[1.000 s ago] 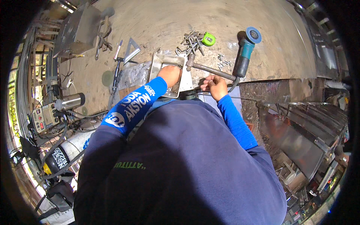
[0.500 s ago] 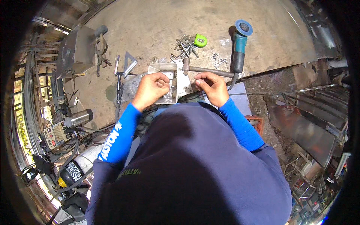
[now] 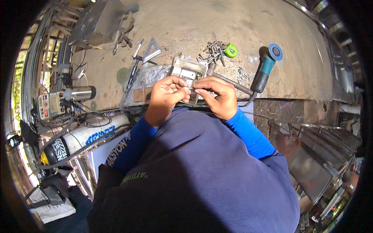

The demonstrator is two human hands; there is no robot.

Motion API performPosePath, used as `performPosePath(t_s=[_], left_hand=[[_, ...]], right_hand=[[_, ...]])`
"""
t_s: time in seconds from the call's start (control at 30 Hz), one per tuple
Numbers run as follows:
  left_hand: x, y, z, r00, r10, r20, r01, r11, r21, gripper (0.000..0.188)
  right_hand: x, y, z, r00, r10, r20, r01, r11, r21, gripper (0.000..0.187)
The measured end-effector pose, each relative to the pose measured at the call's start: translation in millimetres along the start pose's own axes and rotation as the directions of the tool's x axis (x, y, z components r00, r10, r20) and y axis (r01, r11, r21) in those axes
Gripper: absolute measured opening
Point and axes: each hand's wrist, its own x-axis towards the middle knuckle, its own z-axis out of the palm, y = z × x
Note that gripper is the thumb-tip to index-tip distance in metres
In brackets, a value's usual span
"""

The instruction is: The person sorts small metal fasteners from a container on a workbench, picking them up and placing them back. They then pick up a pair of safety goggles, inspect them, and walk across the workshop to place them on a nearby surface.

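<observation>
My left hand (image 3: 168, 97) and my right hand (image 3: 218, 96) meet in front of my body, fingertips pinched together. Between them is a small, thin metal piece (image 3: 190, 88), too small for its kind to be told. Just beyond the fingers sits an open metal box (image 3: 178, 66) with small metal parts inside, its near side partly hidden by my hands. A hammer (image 3: 233, 83) lies right of the box, its head near the box's corner.
A pile of bolts (image 3: 215, 53) and a green tape measure (image 3: 230, 51) lie farther back. Loose screws (image 3: 243, 73) lie beside an angle grinder (image 3: 265, 66) at right. A set square (image 3: 152, 54) and a torch (image 3: 133, 72) lie at left. A gas cylinder (image 3: 83, 138) is below the bench edge.
My hands, apart over the box before, have come together and now pinch a small metal piece. The view has shifted, and the box shows beyond my hands.
</observation>
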Motion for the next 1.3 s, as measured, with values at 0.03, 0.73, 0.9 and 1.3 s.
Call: performPosePath(t_s=[0.03,0.73,0.9,1.3], left_hand=[[-2,-1,0,1.000,-0.001,0.010,0.001,0.998,-0.055,0.009],[-2,10,-37,0.981,-0.140,0.134,0.168,0.959,-0.227,0.007],[2,23,-59,0.964,-0.174,0.200,0.216,0.953,-0.210,0.009],[-3,56,-101,0.868,0.358,0.343,-0.473,0.807,0.354,0.011]], right_hand=[[0,1,2,1.000,-0.002,0.001,0.002,1.000,0.004,0.013],[-4,-5,49,0.996,0.049,-0.076,-0.055,0.995,-0.080,0.010],[-1,-15,77,0.945,0.273,-0.180,-0.269,0.962,0.044,0.006],[23,-48,135,0.780,0.602,-0.171,-0.543,0.787,0.294,0.061]])
